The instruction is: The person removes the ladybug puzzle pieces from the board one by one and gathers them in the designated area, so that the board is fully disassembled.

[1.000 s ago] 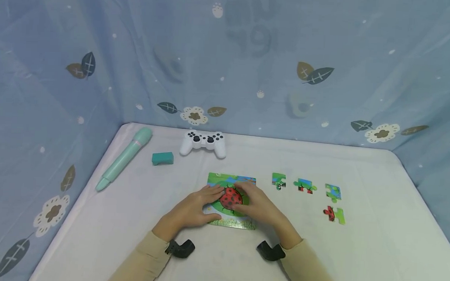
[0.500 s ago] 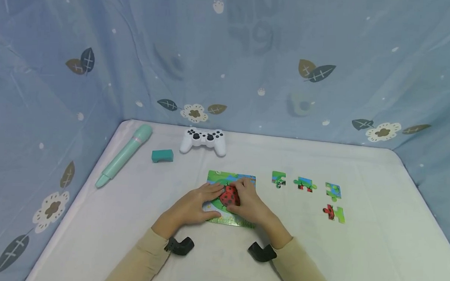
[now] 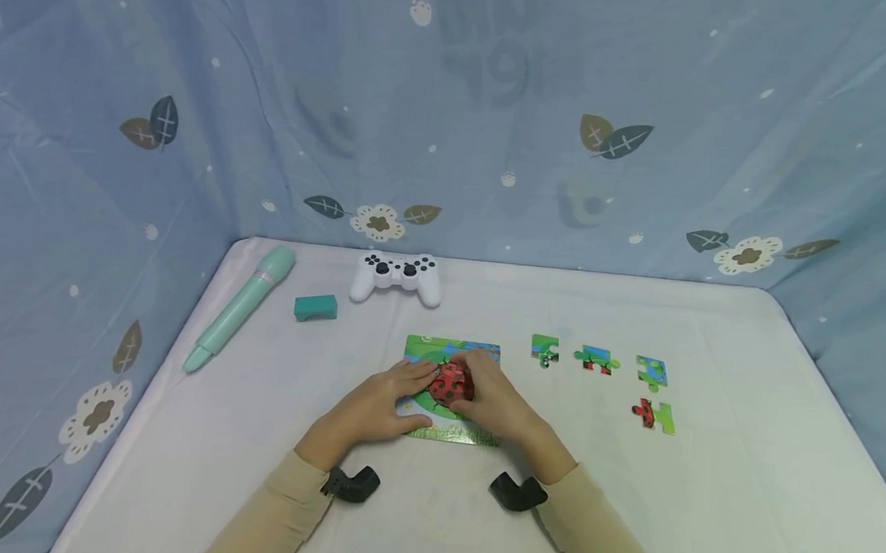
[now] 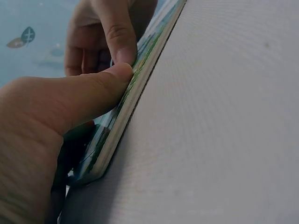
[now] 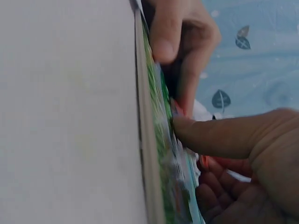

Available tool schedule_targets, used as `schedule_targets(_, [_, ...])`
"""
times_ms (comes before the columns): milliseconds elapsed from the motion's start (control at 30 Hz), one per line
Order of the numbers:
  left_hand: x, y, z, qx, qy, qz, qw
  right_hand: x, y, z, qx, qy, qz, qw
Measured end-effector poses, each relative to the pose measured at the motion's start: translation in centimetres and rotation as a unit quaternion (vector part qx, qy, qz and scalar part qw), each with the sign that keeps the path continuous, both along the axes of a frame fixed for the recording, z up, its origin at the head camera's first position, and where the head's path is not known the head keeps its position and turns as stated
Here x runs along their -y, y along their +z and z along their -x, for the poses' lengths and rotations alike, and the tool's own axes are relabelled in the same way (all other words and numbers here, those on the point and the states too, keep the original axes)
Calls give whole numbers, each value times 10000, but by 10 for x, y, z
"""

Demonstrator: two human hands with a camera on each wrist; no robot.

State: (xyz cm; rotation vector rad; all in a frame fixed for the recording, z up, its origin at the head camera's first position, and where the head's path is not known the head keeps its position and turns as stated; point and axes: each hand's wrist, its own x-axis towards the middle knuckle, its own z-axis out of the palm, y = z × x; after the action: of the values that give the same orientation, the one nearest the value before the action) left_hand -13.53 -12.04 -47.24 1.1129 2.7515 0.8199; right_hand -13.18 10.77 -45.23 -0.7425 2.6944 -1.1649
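Observation:
A ladybug jigsaw board (image 3: 452, 433) with a green and blue border lies flat on the white table. My left hand (image 3: 382, 402) rests on its left side, fingers stretched towards the ladybug and thumb at the lower left edge. At the right half of the ladybug, my right hand (image 3: 499, 402) pinches a red puzzle piece (image 3: 468, 383) between thumb and fingertips, close over the board. In the right wrist view, the right thumb (image 5: 210, 135) points in over the board, and red shows by the fingers. The board's thick edge (image 4: 124, 121) shows in the left wrist view.
Right of the board lie several loose puzzle pieces, among them a green one (image 3: 545, 350) and a red and green one (image 3: 654, 416). Behind are a white game controller (image 3: 396, 278), a teal block (image 3: 315, 307) and a mint microphone-shaped object (image 3: 240, 308). A blue patterned cloth (image 3: 492, 132) hangs behind.
My right hand has moved slightly left over the ladybug, and its thumb and fingers have drawn closer together on a red piece. The left hand stays in place on the board.

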Motion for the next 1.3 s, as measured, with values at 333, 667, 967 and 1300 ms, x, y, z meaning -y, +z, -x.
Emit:
schedule_targets(333, [1,2,2,-119,-88,31,9999,-7,3,4,-203,71,-115,9997])
schedule_targets(667, [-2,0,-1,68,2,-40,10000,-29,17,8,-31,-53,434,9990])
schedule_targets(967, [-4,-2,-3,61,18,6,10000,-69,25,2,-377,-402,221,9982])
schedule_targets(1300, [-2,2,-2,115,60,-46,9999,-129,15,-15,-795,-639,80,9947])
